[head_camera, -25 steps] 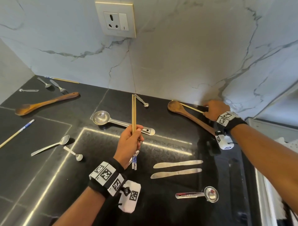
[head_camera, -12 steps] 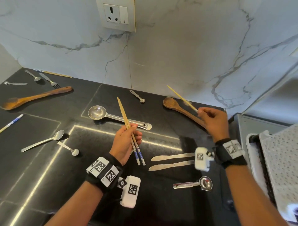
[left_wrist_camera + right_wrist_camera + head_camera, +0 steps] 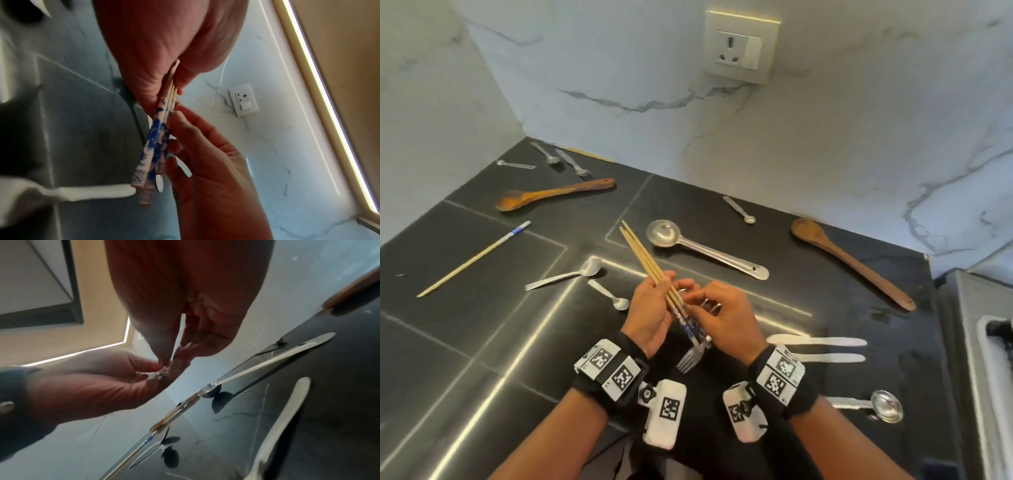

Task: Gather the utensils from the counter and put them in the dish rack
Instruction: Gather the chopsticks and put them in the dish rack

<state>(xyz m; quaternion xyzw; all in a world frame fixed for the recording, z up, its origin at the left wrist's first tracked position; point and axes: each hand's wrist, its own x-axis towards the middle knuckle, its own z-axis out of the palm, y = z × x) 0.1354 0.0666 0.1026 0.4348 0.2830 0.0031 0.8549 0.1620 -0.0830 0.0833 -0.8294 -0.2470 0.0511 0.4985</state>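
Left hand [image 3: 650, 315] grips chopsticks [image 3: 650, 270]; right hand [image 3: 726, 315] pinches their blue ends above worktop [image 3: 482, 342]. Fork [image 3: 690, 358] directly beneath; left wrist view shows only its handle.

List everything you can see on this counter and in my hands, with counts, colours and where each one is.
Bamboo chopsticks with blue-patterned ends: three, bundled in the hands.
Loose chopsticks: two, bamboo; counter's left, back wall.
Wooden spoons: two, brown; back left, right.
Steel measuring spoons: four; centre, by wall, back corner, near right.
Steel table spoons: three; two left of hands, one back corner.
Forks: two, steel; below hands, back corner.
Butter knives: two, steel; right of hands.
Wall socket: one, cream.
Left hand: grips the bundle.
Right hand: pinches its patterned ends.
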